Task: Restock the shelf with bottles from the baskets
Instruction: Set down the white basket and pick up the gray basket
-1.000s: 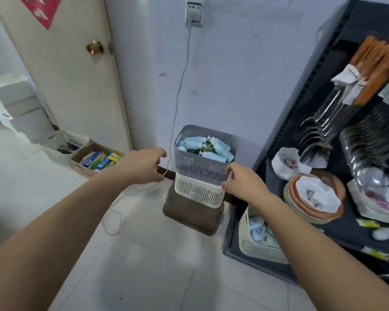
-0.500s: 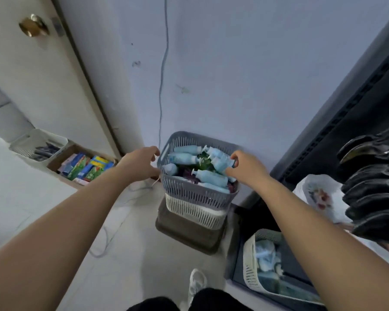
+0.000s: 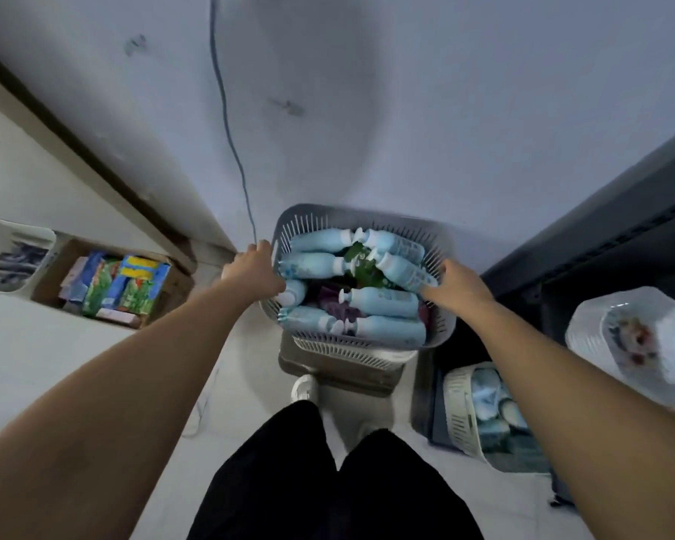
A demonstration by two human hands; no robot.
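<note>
A grey slatted basket [image 3: 330, 217] full of pale blue bottles [image 3: 382, 302] sits on top of a white basket [image 3: 351, 354] and a brown box by the wall. My left hand [image 3: 252, 268] grips the grey basket's left rim. My right hand [image 3: 454, 286] grips its right rim, fingers curled over the edge beside a bottle. The dark shelf unit [image 3: 616, 243] stands to the right. On its lowest level lies a cream basket [image 3: 460, 418] with more blue bottles.
A cardboard box [image 3: 55, 267] of colourful packets and a white bin [image 3: 1, 231] sit on the floor at the left. A cable [image 3: 227, 122] hangs down the wall. A wrapped dish [image 3: 636, 337] lies on the shelf at the right. My legs and a shoe are below.
I have stepped closer and now look down into the grey basket. Both hands have closed in from beside the basket onto its left and right rims.
</note>
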